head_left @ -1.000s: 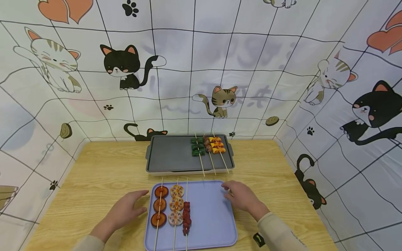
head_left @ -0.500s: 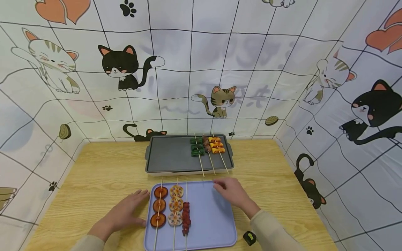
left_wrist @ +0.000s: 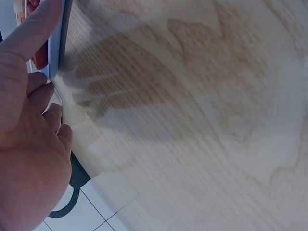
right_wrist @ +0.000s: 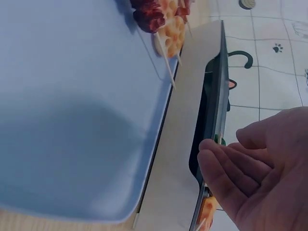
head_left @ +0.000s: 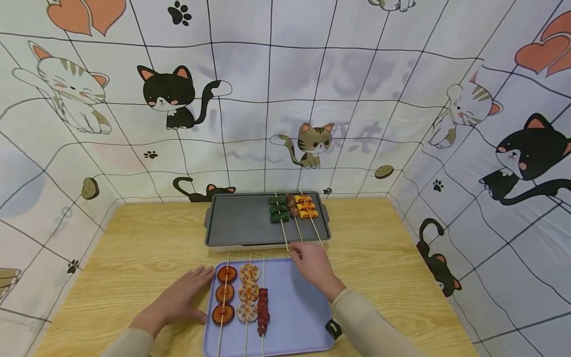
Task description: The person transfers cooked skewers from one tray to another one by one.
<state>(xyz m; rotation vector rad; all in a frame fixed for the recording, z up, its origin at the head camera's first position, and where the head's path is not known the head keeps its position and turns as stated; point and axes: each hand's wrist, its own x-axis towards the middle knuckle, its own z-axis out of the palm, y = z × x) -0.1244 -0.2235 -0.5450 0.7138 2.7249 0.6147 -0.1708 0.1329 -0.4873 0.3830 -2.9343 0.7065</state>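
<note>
My left hand lies at the left edge of the lavender tray, its fingers extended along the rim; in the left wrist view its thumb is against the tray's side. On the tray lie a skewer of brown round slices, a lotus root skewer and a red meat skewer. Over the tray's far edge, my right hand has its fingertips by the stick end of the green vegetable skewer. The right wrist view shows bent fingers with the thumb apart from them.
Beyond the tray stands a dark grey griddle, also bearing a brown meatball skewer and a yellow skewer on its right side. The wooden table meets a cat-print cloth wall behind and at both sides.
My right hand has moved left across the tray's far edge, up to the griddle's front and the skewer sticks. The left hand has come slightly closer to the tray edge, fingers straighter.
</note>
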